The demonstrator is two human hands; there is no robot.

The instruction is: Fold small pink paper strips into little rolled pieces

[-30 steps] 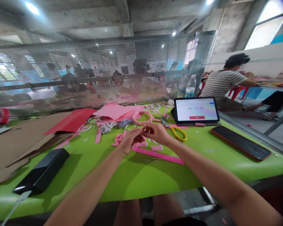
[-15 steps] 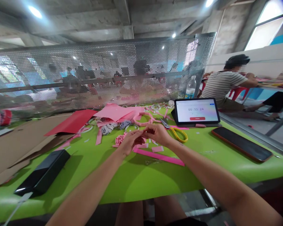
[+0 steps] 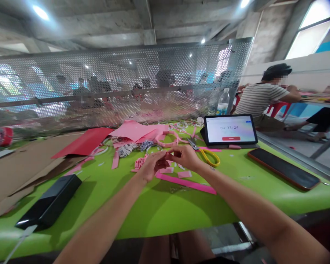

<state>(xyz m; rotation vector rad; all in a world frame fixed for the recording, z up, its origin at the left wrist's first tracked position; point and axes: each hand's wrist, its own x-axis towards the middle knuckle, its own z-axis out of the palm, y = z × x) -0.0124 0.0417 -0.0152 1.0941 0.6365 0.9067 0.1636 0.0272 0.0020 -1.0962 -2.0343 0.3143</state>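
My left hand and my right hand meet fingertip to fingertip over the middle of the green table. Both are closed in a pinch, and whatever lies between the fingers is too small or hidden to name. Just below them a bright pink strip lies flat, with short pale pink pieces beside it. Left of my left hand is a bunch of folded pink strips. Scissors with yellow handles rest to the right of my right hand. Behind the hands lies a pink ring.
A tablet showing a timer stands behind, with a phone to its right. Left are a black power bank, cardboard and red paper. A perforated metal screen closes the back. A person in a striped shirt sits far right.
My hands stay pinched together in nearly the same place, with only a slight shift of the fingers. The objects on the table lie as before.
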